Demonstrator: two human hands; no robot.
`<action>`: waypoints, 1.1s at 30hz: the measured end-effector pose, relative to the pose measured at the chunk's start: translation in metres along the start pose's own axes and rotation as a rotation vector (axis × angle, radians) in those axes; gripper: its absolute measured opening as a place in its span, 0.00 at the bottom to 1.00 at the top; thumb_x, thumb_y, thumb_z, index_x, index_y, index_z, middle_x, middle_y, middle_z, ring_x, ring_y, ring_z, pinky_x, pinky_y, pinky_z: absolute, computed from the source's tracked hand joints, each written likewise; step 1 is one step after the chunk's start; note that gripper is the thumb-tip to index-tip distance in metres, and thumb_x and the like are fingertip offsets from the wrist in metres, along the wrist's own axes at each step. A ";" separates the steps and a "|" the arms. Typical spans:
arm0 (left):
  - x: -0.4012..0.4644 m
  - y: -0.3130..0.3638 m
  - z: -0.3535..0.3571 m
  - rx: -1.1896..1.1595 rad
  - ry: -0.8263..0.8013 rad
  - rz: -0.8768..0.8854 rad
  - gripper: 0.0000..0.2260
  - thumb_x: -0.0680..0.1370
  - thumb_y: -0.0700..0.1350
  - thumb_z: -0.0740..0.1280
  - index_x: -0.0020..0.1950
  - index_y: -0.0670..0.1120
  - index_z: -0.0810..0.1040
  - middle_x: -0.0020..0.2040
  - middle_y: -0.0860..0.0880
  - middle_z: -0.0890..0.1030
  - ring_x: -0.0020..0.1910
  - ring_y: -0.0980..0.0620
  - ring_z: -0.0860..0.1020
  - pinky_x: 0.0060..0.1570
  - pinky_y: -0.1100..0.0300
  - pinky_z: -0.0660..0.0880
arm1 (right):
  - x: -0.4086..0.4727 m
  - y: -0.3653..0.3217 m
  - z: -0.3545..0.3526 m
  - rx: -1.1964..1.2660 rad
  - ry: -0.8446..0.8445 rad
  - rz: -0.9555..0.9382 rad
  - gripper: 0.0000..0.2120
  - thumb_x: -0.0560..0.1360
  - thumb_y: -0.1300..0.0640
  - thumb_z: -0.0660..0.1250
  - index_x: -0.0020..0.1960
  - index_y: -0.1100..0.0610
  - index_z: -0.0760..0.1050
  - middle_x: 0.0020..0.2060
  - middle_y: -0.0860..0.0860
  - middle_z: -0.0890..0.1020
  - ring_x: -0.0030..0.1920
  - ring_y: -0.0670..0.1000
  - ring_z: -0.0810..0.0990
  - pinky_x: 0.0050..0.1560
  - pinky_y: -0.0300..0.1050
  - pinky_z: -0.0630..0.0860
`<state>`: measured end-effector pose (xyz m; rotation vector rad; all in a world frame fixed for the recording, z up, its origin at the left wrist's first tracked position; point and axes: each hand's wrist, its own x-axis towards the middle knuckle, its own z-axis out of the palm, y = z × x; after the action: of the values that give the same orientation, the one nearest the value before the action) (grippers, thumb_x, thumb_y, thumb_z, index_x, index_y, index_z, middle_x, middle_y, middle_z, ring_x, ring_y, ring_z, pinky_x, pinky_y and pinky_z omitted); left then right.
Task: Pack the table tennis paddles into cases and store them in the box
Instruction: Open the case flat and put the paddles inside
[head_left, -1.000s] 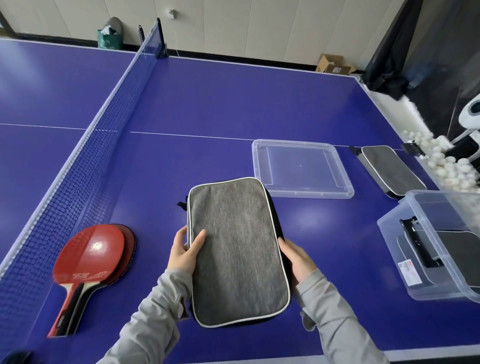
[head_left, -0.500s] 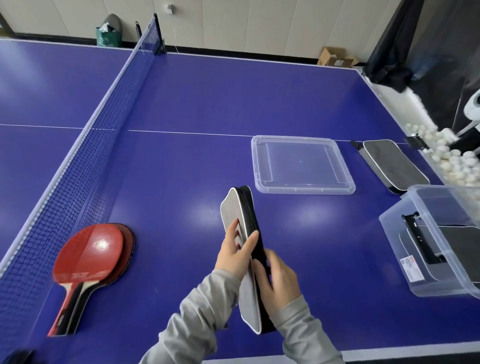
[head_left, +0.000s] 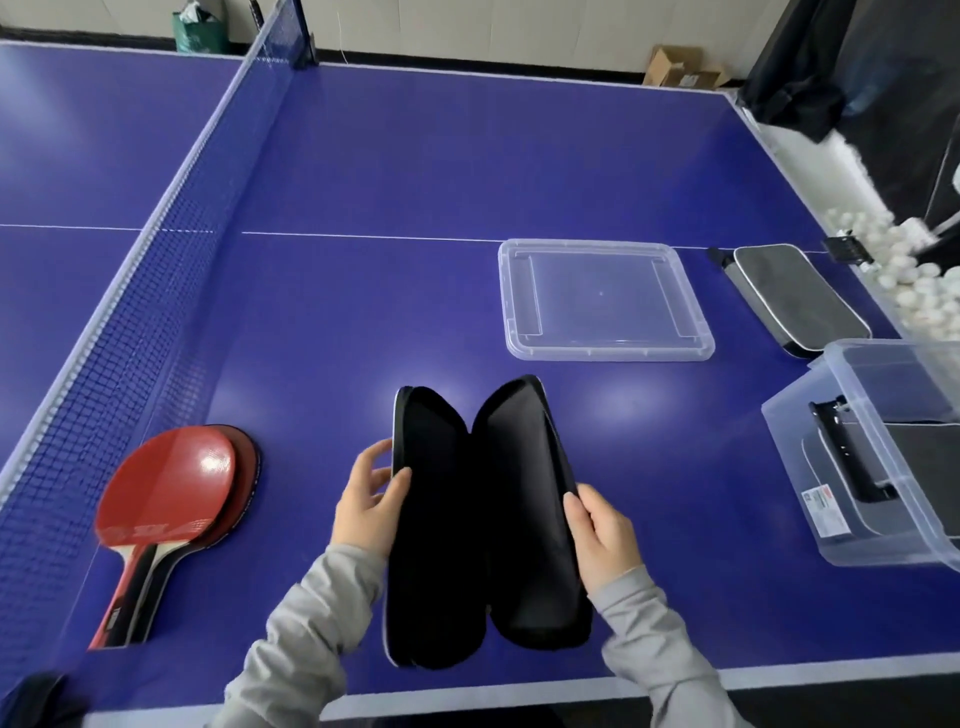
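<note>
A paddle case (head_left: 483, 525) stands spread apart like a book in front of me, its black lining facing up. My left hand (head_left: 369, 501) grips its left half and my right hand (head_left: 602, 535) grips its right half. Two stacked paddles (head_left: 171, 499), red rubber on top, lie on the table to the left beside the net. At the right edge stands a clear plastic box (head_left: 883, 457) with a zipped case inside. Another grey case (head_left: 795, 299) lies closed behind the box.
The box's clear lid (head_left: 605, 301) lies flat on the blue table (head_left: 467, 171) beyond the case. The net (head_left: 171, 218) runs along the left. Several white balls (head_left: 904, 260) are piled past the right edge. The table's near edge is just under my forearms.
The case lay flat and closed a second ago, then was turned on edge between both hands. Now its two halves are spread apart, showing the black inside.
</note>
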<state>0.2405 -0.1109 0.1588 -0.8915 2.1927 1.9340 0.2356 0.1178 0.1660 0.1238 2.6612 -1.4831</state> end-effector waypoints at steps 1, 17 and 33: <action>0.008 -0.009 -0.009 0.015 0.044 -0.022 0.13 0.77 0.41 0.66 0.59 0.55 0.72 0.48 0.42 0.81 0.44 0.44 0.78 0.53 0.48 0.74 | 0.005 0.009 -0.008 0.026 0.003 0.052 0.10 0.78 0.64 0.59 0.42 0.71 0.72 0.32 0.64 0.76 0.36 0.51 0.69 0.40 0.48 0.69; 0.079 -0.087 -0.034 0.399 0.171 -0.109 0.27 0.67 0.33 0.73 0.63 0.49 0.73 0.56 0.45 0.79 0.52 0.47 0.76 0.58 0.57 0.68 | 0.058 0.139 -0.032 -0.307 -0.040 0.422 0.11 0.77 0.61 0.61 0.36 0.58 0.67 0.34 0.55 0.71 0.39 0.54 0.66 0.40 0.45 0.61; 0.039 -0.111 0.015 1.183 0.000 0.398 0.44 0.67 0.65 0.69 0.76 0.52 0.55 0.78 0.47 0.54 0.76 0.45 0.54 0.70 0.45 0.56 | 0.043 0.125 0.015 -0.692 0.013 -0.190 0.28 0.67 0.56 0.74 0.65 0.61 0.73 0.61 0.63 0.76 0.59 0.65 0.75 0.52 0.59 0.75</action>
<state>0.2567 -0.1149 0.0411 -0.2377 2.9522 0.3715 0.2080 0.1719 0.0476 -0.1738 3.0820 -0.5125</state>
